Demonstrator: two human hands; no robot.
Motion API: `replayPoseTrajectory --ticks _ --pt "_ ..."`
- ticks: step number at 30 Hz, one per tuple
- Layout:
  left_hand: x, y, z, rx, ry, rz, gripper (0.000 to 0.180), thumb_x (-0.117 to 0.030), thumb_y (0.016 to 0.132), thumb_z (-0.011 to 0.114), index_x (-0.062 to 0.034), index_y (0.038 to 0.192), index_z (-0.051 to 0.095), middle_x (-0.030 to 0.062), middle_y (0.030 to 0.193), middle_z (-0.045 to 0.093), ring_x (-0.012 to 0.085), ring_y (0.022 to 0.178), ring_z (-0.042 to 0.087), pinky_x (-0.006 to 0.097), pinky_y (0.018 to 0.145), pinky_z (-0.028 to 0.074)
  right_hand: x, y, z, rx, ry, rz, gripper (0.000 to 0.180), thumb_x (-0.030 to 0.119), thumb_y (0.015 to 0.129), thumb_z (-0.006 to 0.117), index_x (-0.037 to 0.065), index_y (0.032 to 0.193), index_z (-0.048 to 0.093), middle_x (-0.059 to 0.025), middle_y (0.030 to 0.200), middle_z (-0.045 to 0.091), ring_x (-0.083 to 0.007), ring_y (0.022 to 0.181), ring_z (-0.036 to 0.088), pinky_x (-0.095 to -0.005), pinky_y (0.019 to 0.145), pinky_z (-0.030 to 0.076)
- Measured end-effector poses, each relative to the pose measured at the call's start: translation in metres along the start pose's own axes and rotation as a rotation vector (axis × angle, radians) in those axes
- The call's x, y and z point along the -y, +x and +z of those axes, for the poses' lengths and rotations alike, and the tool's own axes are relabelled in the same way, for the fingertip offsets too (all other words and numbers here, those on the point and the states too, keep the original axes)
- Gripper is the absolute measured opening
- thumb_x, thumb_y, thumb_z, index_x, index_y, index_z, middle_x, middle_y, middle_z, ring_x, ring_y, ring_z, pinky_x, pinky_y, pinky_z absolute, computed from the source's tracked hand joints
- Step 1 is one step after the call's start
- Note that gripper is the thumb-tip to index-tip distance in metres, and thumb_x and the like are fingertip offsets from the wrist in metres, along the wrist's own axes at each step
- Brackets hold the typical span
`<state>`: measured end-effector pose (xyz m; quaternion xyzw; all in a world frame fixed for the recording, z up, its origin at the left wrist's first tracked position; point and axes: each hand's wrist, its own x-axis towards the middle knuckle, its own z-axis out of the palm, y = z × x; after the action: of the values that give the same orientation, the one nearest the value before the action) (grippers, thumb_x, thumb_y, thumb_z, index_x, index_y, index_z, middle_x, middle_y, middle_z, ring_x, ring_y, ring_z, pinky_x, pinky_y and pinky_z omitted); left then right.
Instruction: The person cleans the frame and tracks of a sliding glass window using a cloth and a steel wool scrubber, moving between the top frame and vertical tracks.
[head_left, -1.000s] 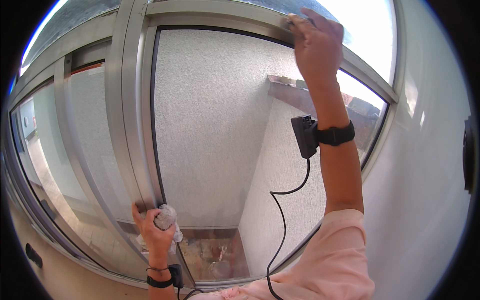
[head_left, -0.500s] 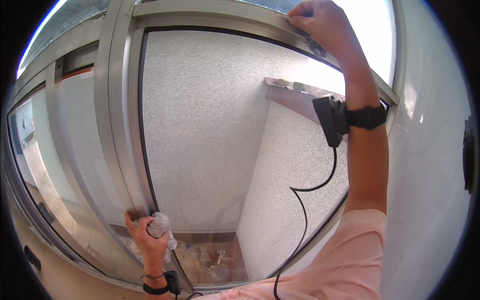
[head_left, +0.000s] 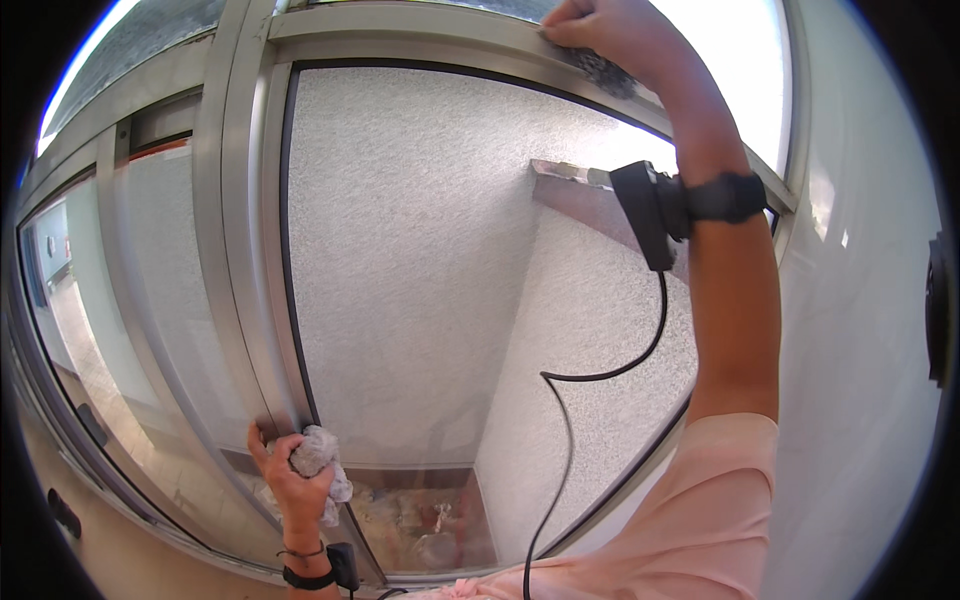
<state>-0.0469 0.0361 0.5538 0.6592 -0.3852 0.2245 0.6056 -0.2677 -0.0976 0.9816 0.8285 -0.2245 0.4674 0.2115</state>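
Observation:
My right hand (head_left: pixel 600 30) is raised high and presses a dark grey scouring pad (head_left: pixel 603 70) against the top rail of the aluminium window frame (head_left: pixel 420 35). A black device (head_left: pixel 645 215) is strapped to that wrist, with a black cable (head_left: pixel 560 440) hanging from it. Low down, my left hand (head_left: pixel 290 485) is closed on a crumpled grey-white cloth (head_left: pixel 318 455) and rests at the foot of the upright frame post (head_left: pixel 240 250). The clear pane (head_left: pixel 420 250) lies between the two hands.
Through the glass I see a rough white outer wall (head_left: pixel 590 330) with a brown ledge (head_left: pixel 570 190), and debris on the ground below (head_left: pixel 420 520). A second sliding pane (head_left: pixel 110 330) stands to the left. A white interior wall (head_left: pixel 870 350) runs along the right.
My right hand has slid leftward along the top rail with the pad. My left hand with the cloth stays near the bottom of the post. The view has shifted slightly.

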Motion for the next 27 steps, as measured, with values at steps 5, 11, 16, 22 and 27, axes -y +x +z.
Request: replayPoseTrajectory --ticks 5,11,16,22,27 --pt "-0.003 -0.001 0.003 -0.010 0.050 0.014 0.035 -0.003 0.048 0.067 -0.0048 0.080 0.054 0.0241 0.126 0.031 0.0391 0.111 0.040 0.040 0.094 0.032 -0.044 0.004 -0.008 0.096 -0.012 0.045 0.020 0.026 0.075 0.060 0.013 0.089 0.066 -0.0061 0.081 0.063 -0.0167 0.068 0.060 -0.0257 0.067 0.045" --pt "0.003 0.002 0.000 0.034 -0.043 -0.038 0.035 -0.005 0.047 0.067 -0.0069 0.080 0.054 0.0251 0.125 0.030 0.0397 0.115 0.034 0.041 0.094 0.030 0.022 -0.007 -0.004 0.041 0.120 0.134 0.015 0.013 0.067 0.063 0.003 0.078 0.064 -0.0104 0.067 0.062 -0.0203 0.062 0.059 -0.0318 0.061 0.046" --pt "0.000 -0.001 0.003 0.001 0.004 0.008 0.036 -0.002 0.048 0.067 -0.0053 0.080 0.051 0.0246 0.124 0.032 0.0397 0.110 0.039 0.040 0.092 0.033 -0.031 -0.031 0.054 -0.758 -0.440 -0.486 0.015 0.016 0.074 0.062 0.013 0.088 0.065 -0.0041 0.090 0.061 -0.0232 0.083 0.054 -0.0303 0.075 0.042" --pt "-0.003 0.001 0.003 0.018 -0.013 0.002 0.035 -0.002 0.049 0.067 -0.0054 0.079 0.049 0.0250 0.123 0.033 0.0399 0.114 0.036 0.040 0.093 0.031 0.006 -0.023 0.072 -0.813 -0.334 -0.507 0.019 0.009 0.070 0.064 0.011 0.089 0.062 -0.0047 0.096 0.060 -0.0250 0.086 0.053 -0.0340 0.077 0.043" --pt "-0.001 0.001 0.003 0.011 -0.007 0.002 0.034 -0.003 0.049 0.067 -0.0055 0.078 0.048 0.0256 0.123 0.033 0.0404 0.116 0.034 0.040 0.094 0.030 -0.028 -0.041 0.047 -0.814 -0.190 -0.320 0.021 0.017 0.074 0.063 0.011 0.094 0.058 -0.0059 0.092 0.061 -0.0248 0.084 0.059 -0.0347 0.071 0.047"
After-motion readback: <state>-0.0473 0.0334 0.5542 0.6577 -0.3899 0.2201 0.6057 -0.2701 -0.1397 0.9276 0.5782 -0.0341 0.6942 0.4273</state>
